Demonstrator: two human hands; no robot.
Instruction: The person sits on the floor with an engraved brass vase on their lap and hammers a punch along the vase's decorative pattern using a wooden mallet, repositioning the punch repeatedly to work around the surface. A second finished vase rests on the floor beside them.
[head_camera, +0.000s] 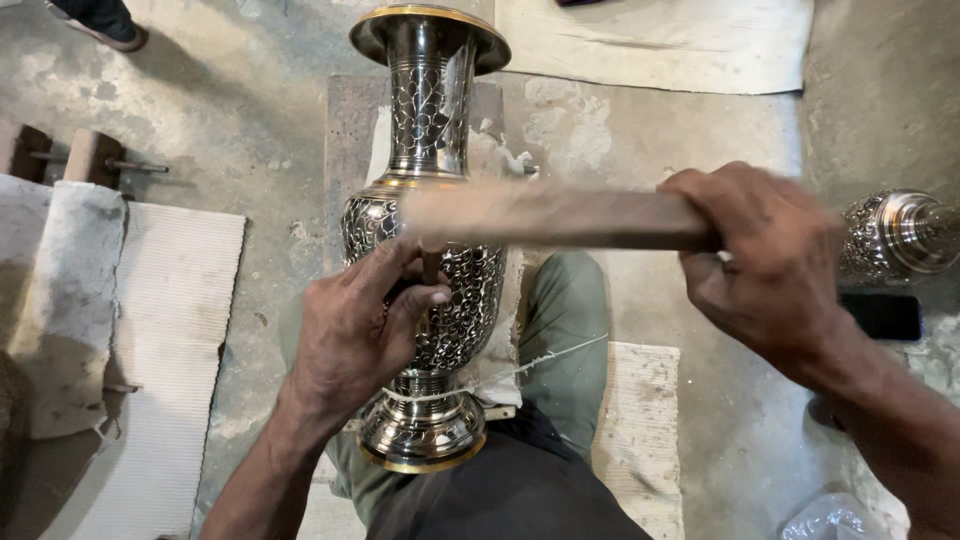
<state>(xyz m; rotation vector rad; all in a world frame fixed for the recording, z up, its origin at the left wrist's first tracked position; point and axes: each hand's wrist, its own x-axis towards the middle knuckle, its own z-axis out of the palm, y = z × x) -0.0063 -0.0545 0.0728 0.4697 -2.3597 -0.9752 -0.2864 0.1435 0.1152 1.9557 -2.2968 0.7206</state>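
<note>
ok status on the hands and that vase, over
Left hand pinches small punch against engraved metal vase. Right hand grips blurred wooden mallet over it. Nothing in the way.

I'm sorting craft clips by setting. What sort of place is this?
Probably a metal-engraving workshop on a bare floor. An engraved metal vase lies across the person's lap, the left hand sets a small tool on it, the right hand swings a wooden stick.
</note>
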